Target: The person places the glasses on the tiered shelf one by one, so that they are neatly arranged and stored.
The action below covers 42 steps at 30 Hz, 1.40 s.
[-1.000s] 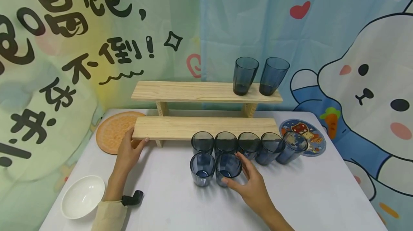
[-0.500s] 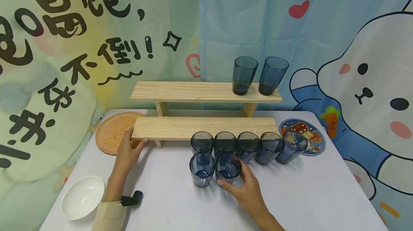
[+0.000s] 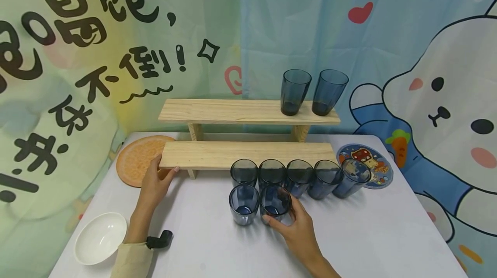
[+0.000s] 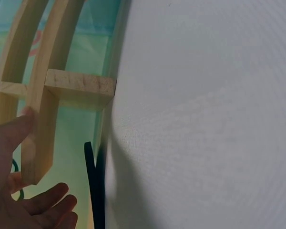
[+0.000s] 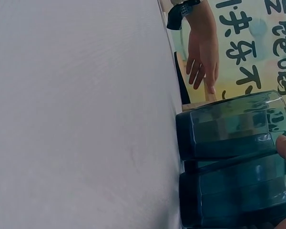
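Note:
Two blue-tinted drinking glasses stand upright side by side on the white table, in front of the wooden shelf. My right hand [image 3: 297,230] holds the right-hand glass [image 3: 274,204] near its rim, thumb at the front and fingers round the right side. The left-hand glass [image 3: 243,209] stands close beside it. In the right wrist view, the held glass [image 5: 238,195] is the lower one and its base meets the tabletop. My left hand [image 3: 155,183] grips the left end of the shelf's lower board [image 3: 217,155]. In the left wrist view, the thumb presses the board [image 4: 40,138] while several fingers extend past it.
Behind the pair, a row of several glasses [image 3: 299,176] lines the lower board's front. Two more glasses [image 3: 295,92] stand on the upper board [image 3: 217,110]. A white bowl [image 3: 101,239], an orange round mat [image 3: 137,161] and a blue patterned mat [image 3: 382,174] lie around.
My right hand has shifted slightly left and closed round the right-hand glass. The left hand stays on the shelf end, and the glasses have not visibly moved.

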Available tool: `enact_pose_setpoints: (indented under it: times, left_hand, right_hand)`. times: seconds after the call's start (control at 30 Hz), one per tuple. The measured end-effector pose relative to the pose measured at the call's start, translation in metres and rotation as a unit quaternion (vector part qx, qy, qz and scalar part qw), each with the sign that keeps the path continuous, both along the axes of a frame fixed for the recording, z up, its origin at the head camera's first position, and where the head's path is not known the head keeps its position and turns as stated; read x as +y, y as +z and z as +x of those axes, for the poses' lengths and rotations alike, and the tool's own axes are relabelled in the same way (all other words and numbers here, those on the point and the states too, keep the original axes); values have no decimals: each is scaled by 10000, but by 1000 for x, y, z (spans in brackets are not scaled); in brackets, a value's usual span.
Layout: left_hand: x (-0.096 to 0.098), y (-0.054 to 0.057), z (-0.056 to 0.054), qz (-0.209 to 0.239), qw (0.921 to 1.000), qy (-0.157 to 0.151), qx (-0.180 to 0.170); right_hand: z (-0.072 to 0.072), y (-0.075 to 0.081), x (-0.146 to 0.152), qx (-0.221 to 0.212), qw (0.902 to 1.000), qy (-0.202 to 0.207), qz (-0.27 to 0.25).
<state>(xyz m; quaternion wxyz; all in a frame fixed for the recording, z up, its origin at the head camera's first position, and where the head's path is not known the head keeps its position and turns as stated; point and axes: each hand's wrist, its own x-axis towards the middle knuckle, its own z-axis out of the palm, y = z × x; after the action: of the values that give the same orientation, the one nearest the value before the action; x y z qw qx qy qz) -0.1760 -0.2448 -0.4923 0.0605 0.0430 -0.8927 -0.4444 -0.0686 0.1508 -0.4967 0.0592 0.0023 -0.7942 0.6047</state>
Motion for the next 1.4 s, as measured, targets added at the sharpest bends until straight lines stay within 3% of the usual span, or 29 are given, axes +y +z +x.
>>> enact_pose_setpoints:
  times: [0.37,0.73,0.87,1.1,1.4]
  left_hand:
    - [0,1,2,68,9999,-16,-105]
    - [1,2,2,34,9998,22,-172]
    - [1,2,1,25,9999,31,-135]
    - [1,2,1,17,9999,40,-112]
    - [2,2,0,31,10000,42,-25]
  right_hand:
    - [3,1,3,121,9999,97,17]
    - [6,22,12,178,9990,265,297]
    - [6,38,16,293,9977,383,482]
    - [4,80,26,79,9964,631,557]
    - [-25,130,38,288,9938,784,738]
